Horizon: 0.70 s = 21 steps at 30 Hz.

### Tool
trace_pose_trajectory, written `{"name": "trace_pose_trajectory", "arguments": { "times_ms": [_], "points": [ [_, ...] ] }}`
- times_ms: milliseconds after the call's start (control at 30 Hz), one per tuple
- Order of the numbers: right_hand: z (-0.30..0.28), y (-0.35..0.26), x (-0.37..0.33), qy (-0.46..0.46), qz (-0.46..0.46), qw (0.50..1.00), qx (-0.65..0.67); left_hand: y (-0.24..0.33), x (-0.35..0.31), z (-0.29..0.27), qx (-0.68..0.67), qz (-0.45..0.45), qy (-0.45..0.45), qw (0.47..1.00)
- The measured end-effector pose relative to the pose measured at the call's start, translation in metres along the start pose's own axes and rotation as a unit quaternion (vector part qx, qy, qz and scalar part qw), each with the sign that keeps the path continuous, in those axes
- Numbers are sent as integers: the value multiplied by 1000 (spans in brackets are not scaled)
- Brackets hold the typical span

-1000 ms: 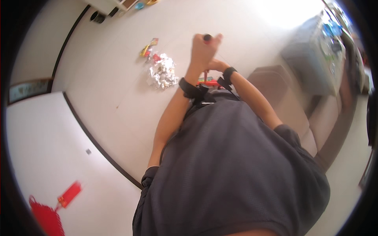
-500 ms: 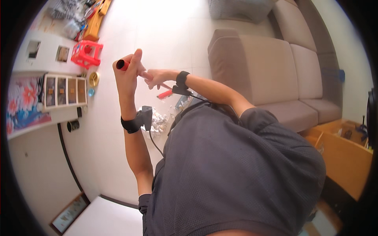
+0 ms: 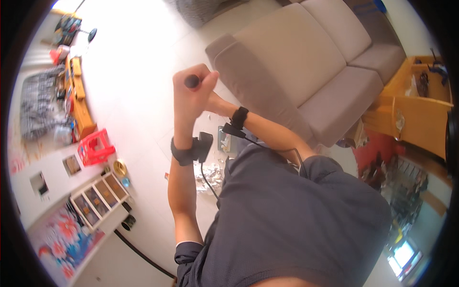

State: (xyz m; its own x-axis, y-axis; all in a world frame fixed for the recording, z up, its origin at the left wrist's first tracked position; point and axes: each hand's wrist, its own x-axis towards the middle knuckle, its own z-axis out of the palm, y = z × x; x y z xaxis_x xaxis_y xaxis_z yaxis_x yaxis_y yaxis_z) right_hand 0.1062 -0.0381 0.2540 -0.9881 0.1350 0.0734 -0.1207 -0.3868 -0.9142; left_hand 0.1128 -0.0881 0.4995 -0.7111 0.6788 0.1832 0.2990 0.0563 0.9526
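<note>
My left hand (image 3: 193,95) is wrapped round the top of a broom (image 3: 192,82), whose dark handle end points up at me. Behind it, my right hand (image 3: 216,104) is closed lower on the same handle, its fingers mostly hidden by the left. The rest of the broom is out of sight beneath my hands. Below my hands, a grey dustpan (image 3: 221,146) lies on the floor with some pale scraps in it. Beside the dustpan, a heap of white paper-like scraps (image 3: 206,178) is spread over the floor, partly covered by my left wrist and a cable.
A beige sofa (image 3: 287,52) stands close on the right. Off to the left are a red plastic stool (image 3: 96,147), a yellow roll (image 3: 120,168) and a white divided shelf (image 3: 99,201). An open wooden drawer (image 3: 416,124) juts out at the far right.
My hands have moved right with the broom, toward the sofa. Its handle now stands more end-on to me, and the red bristles seen before are hidden. The view has turned.
</note>
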Motion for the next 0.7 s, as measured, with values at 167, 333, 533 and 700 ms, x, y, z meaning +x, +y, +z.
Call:
{"name": "trace_pose_trajectory", "arguments": {
  "times_ms": [167,333,533,700],
  "points": [
    [-43,-71,25,169,-34,976,-133,-31,83,24,-63,-3,-93,994],
    [-100,-76,41,242,-19,950,-196,-52,133,60,-88,-15,-142,986],
    [-111,-51,28,288,-8,915,-281,-79,130,62,-82,14,-127,988],
    [-147,12,-14,352,83,884,-295,-102,96,36,-70,16,-101,992]
  ]
}}
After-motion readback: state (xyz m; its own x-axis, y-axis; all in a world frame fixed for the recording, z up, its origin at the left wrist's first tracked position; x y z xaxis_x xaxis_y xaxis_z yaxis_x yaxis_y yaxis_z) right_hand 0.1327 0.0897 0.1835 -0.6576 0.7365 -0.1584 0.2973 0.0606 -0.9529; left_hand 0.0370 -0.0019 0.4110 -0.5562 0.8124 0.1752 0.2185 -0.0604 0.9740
